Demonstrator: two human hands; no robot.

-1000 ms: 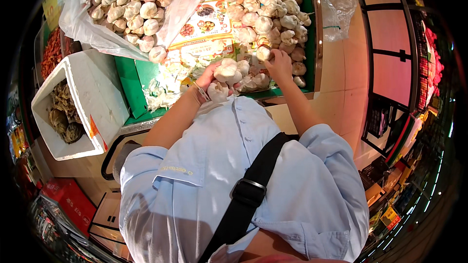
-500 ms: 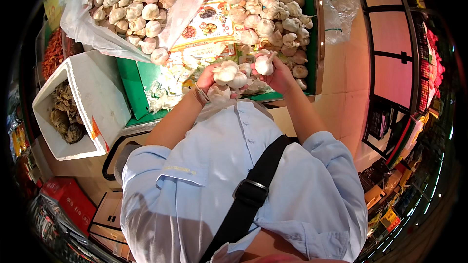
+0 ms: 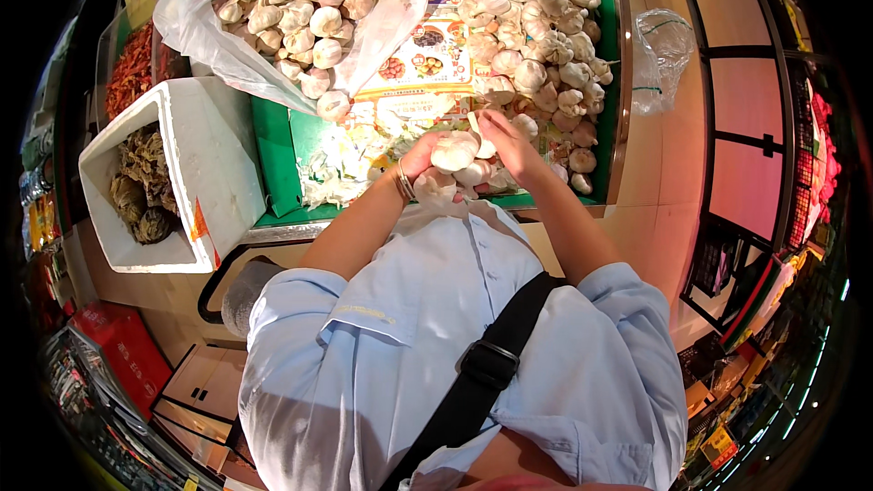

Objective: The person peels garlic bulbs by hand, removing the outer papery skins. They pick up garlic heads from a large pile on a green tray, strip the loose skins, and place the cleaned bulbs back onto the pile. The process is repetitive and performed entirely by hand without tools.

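Note:
Several white garlic bulbs are cupped in my left hand, close in front of my body at the near edge of the stall. My right hand grips a single garlic bulb by its side, right against the ones in the left; its stem points up. The fingertips of both hands are partly hidden by the bulbs. Beyond my hands lies a heap of garlic bulbs on the right of the green-sided display bin. More garlic fills an open clear plastic bag at the far left.
Loose white peelings lie on the bin floor beside printed cardboard. A white foam box holding brown, wrinkled produce stands at the left, near dried red chillies. A crumpled plastic bag rests right of the bin's rim.
My right hand has moved left and inward with its bulb, bringing it up against the bulbs in my left hand. The whole view has shifted slightly, so the stall appears lower and further right.

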